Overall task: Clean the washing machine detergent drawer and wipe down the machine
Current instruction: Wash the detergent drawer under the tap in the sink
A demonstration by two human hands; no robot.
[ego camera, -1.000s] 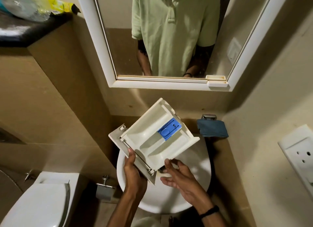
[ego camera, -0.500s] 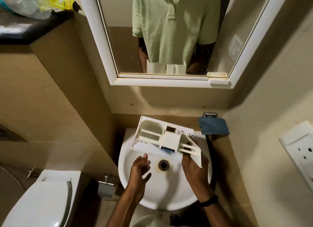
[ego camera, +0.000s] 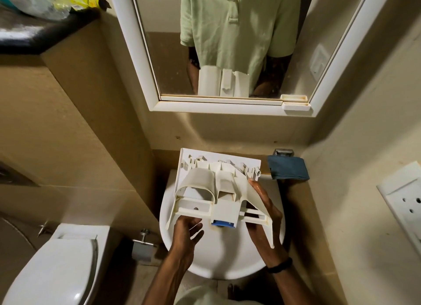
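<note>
The white detergent drawer [ego camera: 211, 186] hangs upside down over the white sink [ego camera: 224, 257], its front panel toward the wall and a blue insert [ego camera: 222, 223] showing at its near edge. My right hand [ego camera: 264, 216] grips the drawer's right side. My left hand [ego camera: 185, 232] is under the drawer's near left corner, fingers spread and touching its underside. The washing machine is not in view.
A folded blue cloth [ego camera: 288, 168] lies on the ledge right of the sink, beside the tap [ego camera: 283, 152]. A mirror [ego camera: 227, 43] hangs above. A toilet [ego camera: 52, 263] stands at the lower left, a wall socket [ego camera: 405, 202] at the right.
The drawer went from upright in both hands to flipped upside down over the sink, then lifted and tilted toward me. My left hand let go and now reaches under its near left corner.
</note>
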